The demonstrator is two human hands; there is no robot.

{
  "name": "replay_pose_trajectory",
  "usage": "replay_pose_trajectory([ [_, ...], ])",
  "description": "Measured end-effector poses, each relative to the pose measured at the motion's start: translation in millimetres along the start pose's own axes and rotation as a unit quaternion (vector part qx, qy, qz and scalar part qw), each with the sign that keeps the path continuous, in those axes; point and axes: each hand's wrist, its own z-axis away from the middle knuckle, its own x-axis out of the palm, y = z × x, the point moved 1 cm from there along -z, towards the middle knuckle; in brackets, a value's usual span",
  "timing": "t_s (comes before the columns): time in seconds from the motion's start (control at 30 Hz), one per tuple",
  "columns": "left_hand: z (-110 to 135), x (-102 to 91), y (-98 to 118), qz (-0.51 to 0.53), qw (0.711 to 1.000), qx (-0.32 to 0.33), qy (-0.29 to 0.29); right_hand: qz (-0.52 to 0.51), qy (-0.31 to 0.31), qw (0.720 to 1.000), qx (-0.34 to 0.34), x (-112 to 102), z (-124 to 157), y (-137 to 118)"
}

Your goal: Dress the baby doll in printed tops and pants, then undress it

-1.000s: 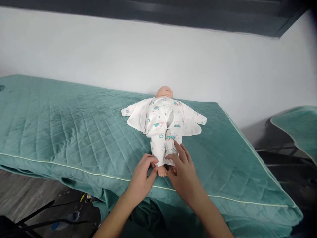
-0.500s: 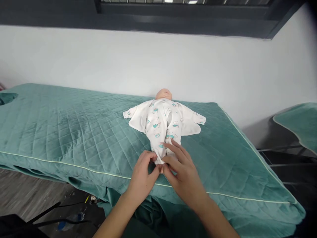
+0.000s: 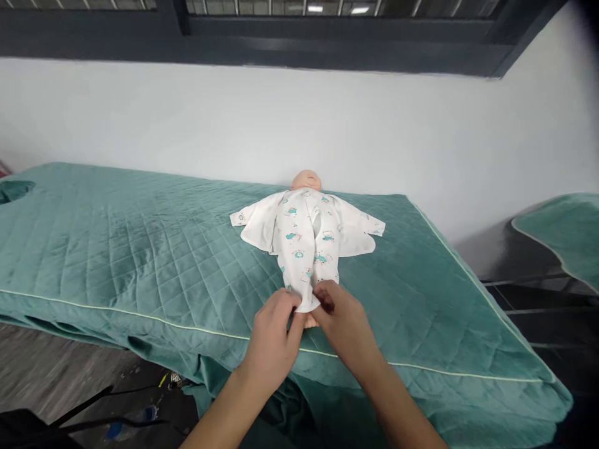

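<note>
A baby doll [image 3: 306,181] lies on its back on a teal quilted bed [image 3: 140,237], head toward the wall. It wears a white sleepsuit [image 3: 304,237] with teal prints, the top spread open to both sides. My left hand [image 3: 274,340] pinches the left edge of the trouser cuff near the doll's foot [image 3: 311,322]. My right hand [image 3: 344,324] has its fingers curled onto the same cuff from the right. Both hands meet at the near end of the legs, close to the bed's front edge.
A white wall runs behind the bed under a dark window frame [image 3: 299,31]. A second teal-covered bed [image 3: 561,237] stands at the right across a dark gap. Black stand legs [image 3: 84,411] and wooden floor lie at the lower left.
My right hand's fingers, earlier stretched over the doll's leg, have curled down onto the cuff. Both hands have closed in on the cuff. The view has tilted up slightly.
</note>
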Motion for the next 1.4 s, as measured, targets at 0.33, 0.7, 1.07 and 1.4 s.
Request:
replay_pose_trajectory([
  [0.33,37.5,-3.2,-30.8,-0.069,0.997,-0.045,0.012,0.163,0.026,0.962,-0.220,-14.9,23.0,9.5],
  [0.7,46.1,9.1,-13.9,-0.154,0.987,0.003,0.037,-0.084,-0.042,0.983,-0.160,-13.4,44.2,10.7],
  [1.07,8.3,46.0,3.0,-0.260,0.961,0.077,-0.051,0.051,0.093,0.993,-0.050,8.4,29.7,78.9],
  [1.4,-0.5,45.4,-4.1,-0.275,0.958,0.064,-0.040,-0.037,0.076,0.987,-0.135,-5.9,27.6,57.0],
])
